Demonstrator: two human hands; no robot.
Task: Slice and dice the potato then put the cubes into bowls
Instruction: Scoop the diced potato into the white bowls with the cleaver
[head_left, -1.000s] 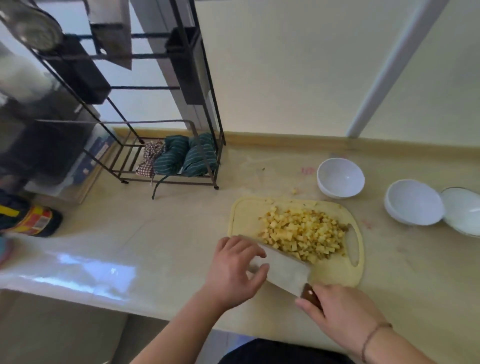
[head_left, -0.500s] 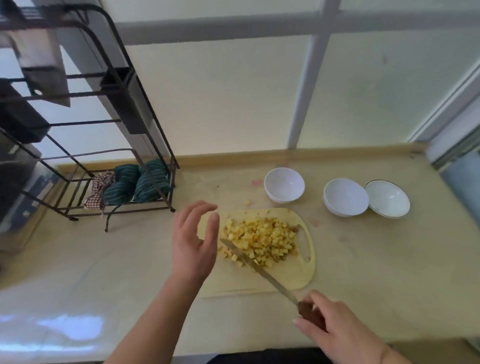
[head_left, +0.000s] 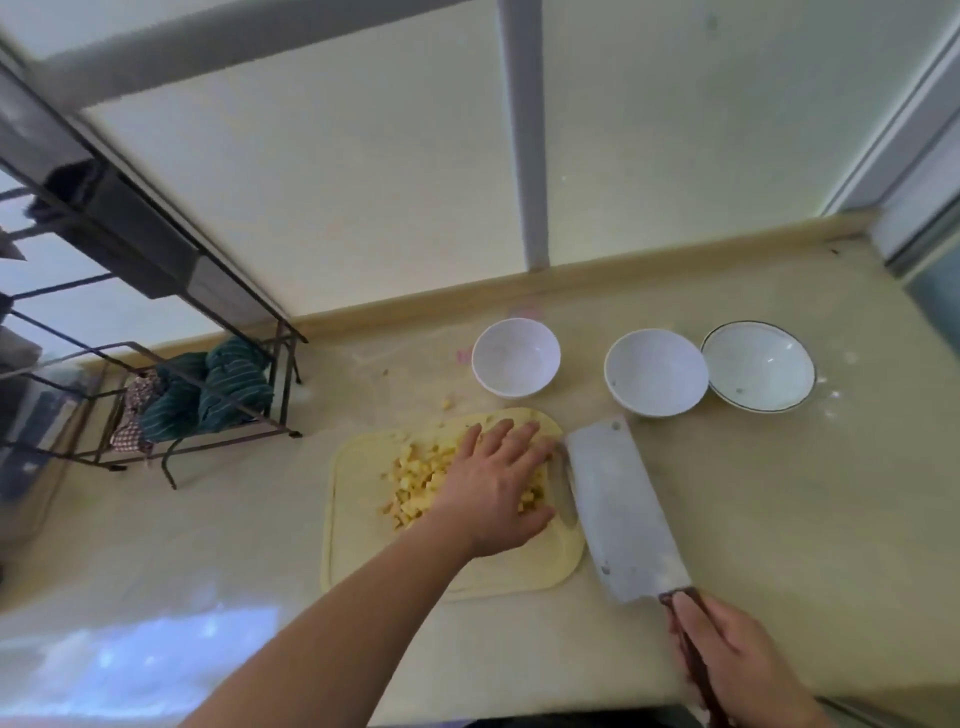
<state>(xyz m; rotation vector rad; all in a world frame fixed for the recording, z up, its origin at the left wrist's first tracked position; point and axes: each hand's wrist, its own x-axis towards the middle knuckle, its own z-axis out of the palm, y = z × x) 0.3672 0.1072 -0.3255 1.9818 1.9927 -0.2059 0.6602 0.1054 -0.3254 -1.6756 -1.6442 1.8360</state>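
Since half a second ago my left hand (head_left: 498, 483) has dropped flat, fingers spread, onto the cubes (head_left: 415, 478) on the board (head_left: 358, 540). Right hand (head_left: 737, 670) grips the cleaver (head_left: 618, 514) (blade flat, beside the board); three bowls (head_left: 516, 357) wait behind.

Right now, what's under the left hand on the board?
The left hand lies flat on the pile of potato cubes on the board. Cubes show to its left and by the thumb; those beneath the palm are covered, so their number is unknown.
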